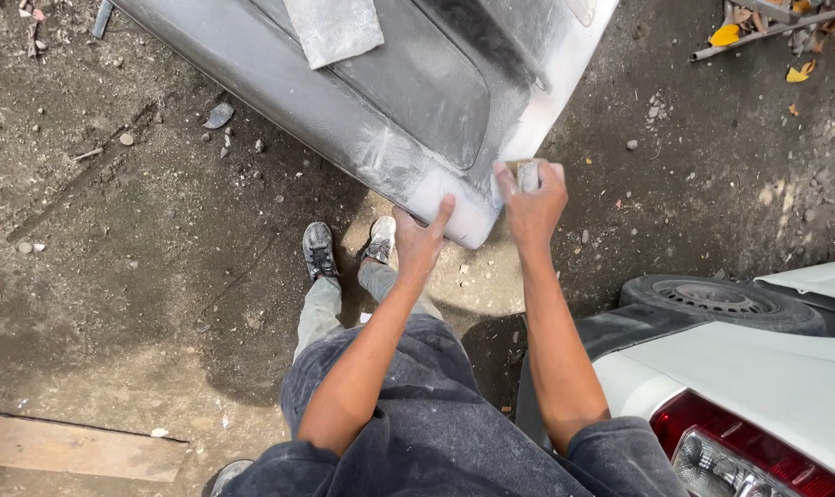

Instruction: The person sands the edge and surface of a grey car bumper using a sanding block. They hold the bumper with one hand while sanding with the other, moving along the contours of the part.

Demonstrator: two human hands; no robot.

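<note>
Panel (408,92), grey and dusty with a whitish sanded corner, slants across the top of the view above bare dirt ground (141,276); a plank (68,448) lies at lower left; a grey sheet (333,28) rests on the panel's upper part; two shoes (344,247) stand below its corner; left hand (420,241) presses against the pale corner, fingers together, thumb raised along the edge; right hand (533,204) is closed around a small grey block (528,175), held at the panel's right edge; a tyre (712,299) and a white car (767,396) with a red tail light sit at lower right.
</note>
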